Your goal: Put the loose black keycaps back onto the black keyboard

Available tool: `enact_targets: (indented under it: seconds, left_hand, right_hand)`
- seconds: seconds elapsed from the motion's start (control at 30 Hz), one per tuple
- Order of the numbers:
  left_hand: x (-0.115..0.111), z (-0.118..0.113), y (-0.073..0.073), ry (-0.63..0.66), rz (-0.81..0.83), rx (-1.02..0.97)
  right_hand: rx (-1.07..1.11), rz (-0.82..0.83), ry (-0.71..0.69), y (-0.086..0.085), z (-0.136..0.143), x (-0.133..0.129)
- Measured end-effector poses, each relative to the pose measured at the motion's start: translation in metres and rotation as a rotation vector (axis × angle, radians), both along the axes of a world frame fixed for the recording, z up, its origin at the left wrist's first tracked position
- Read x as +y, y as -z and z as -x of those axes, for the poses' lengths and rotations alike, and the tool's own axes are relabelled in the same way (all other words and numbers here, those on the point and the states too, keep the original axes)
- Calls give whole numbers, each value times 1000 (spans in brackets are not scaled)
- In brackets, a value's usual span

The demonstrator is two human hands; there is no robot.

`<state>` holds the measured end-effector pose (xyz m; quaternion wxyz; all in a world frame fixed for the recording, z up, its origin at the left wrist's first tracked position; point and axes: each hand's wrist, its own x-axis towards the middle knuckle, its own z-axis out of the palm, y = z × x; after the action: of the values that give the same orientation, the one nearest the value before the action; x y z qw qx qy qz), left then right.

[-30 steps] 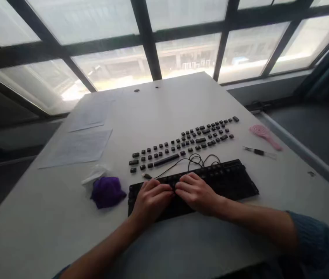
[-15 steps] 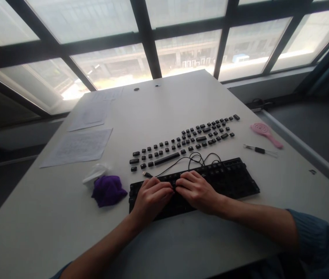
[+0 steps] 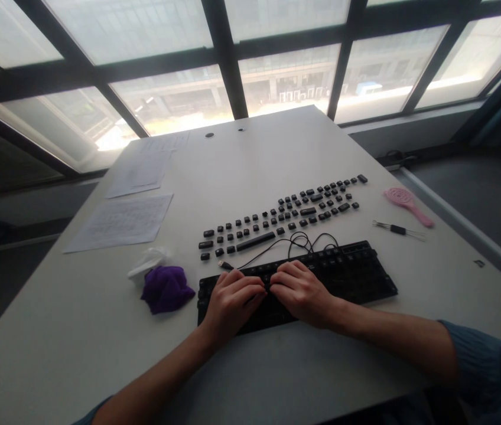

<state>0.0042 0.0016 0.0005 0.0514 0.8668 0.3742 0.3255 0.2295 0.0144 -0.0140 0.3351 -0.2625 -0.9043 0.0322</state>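
Observation:
A black keyboard lies near the table's front edge, with many keycaps off its right and lower parts. Over its middle, my left hand has its fingers bent and pressed together, the tips down at the key rows. My right hand faces it closely, fingers likewise curled together. Whatever sits between the fingertips is hidden. Beyond the keyboard, loose black keycaps lie in slanting rows, among them a long space bar. The keyboard's cable loops behind it and ends in a USB plug.
Left of the keyboard sit a purple cloth and a crumpled white plastic bag. Printed sheets lie farther left. On the right are a pink hairbrush and a wire keycap puller. Windows stand behind the table.
The whole view has shifted slightly. Both hands stay at the same spot on the keyboard, with little visible change in their fingers.

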Motion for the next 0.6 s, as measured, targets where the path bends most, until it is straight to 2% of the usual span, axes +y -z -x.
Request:
enact_targets:
  seconds: [0.17,0.6]
  left_hand:
    - [0,1,4,0,27,-23]
    - [1,0,-3,-15,-18,46]
  right_hand:
    - [-3,5,-7,1,0,0]
    - [-18,12,-29,3,-2,1]
